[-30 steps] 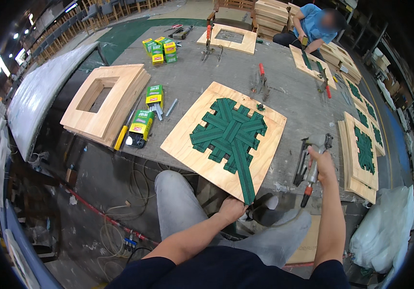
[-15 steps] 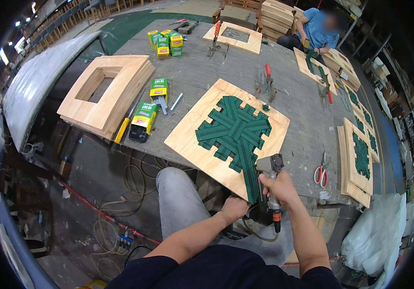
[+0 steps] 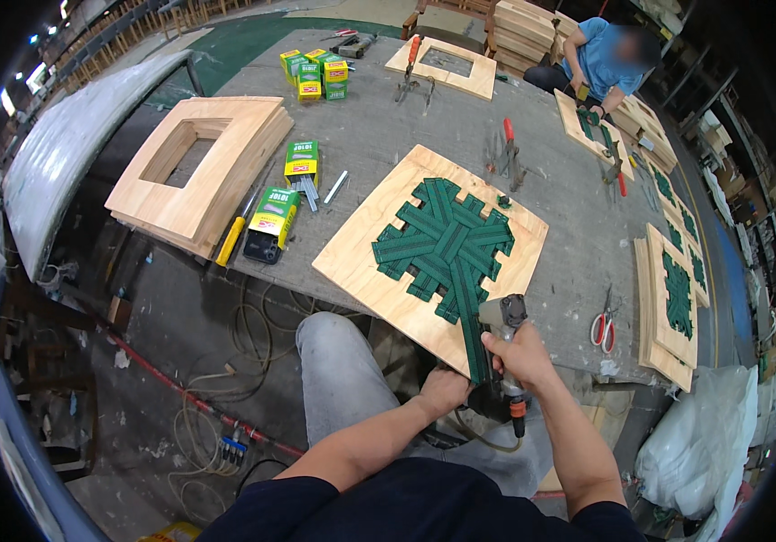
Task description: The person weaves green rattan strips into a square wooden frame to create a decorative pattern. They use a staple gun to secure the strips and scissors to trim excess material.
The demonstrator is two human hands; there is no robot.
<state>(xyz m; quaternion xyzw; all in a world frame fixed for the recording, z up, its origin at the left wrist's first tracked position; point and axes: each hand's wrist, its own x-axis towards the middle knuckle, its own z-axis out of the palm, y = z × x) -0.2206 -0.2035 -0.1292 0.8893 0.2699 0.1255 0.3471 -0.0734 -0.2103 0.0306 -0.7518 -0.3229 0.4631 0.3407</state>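
A square wooden board [image 3: 352, 251] lies tilted at the table's front edge, covered by woven green webbing straps [image 3: 451, 239]. One longer strap [image 3: 471, 339] runs down past the board's near corner. My left hand [image 3: 445, 390] is closed at that strap's lower end; its fingertips are partly hidden under the board edge. My right hand [image 3: 522, 354] grips a pneumatic staple gun [image 3: 512, 388] with an orange hose fitting. The gun's head is close beside the long strap, near the board's edge; whether it touches cannot be made out.
Framed wooden boards [image 3: 225, 167] are stacked at left, near staple boxes [image 3: 275, 214] and a yellow-handled tool [image 3: 230, 242]. Red-handled scissors [image 3: 603, 331] and strapped boards [image 3: 677, 298] lie right. A clamp [image 3: 509, 154] sits beyond the board. A person [image 3: 600, 68] works far right.
The staple gun and my right hand have come slightly down and left relative to the board. My left hand stays by the strap end. The view has shifted a little.
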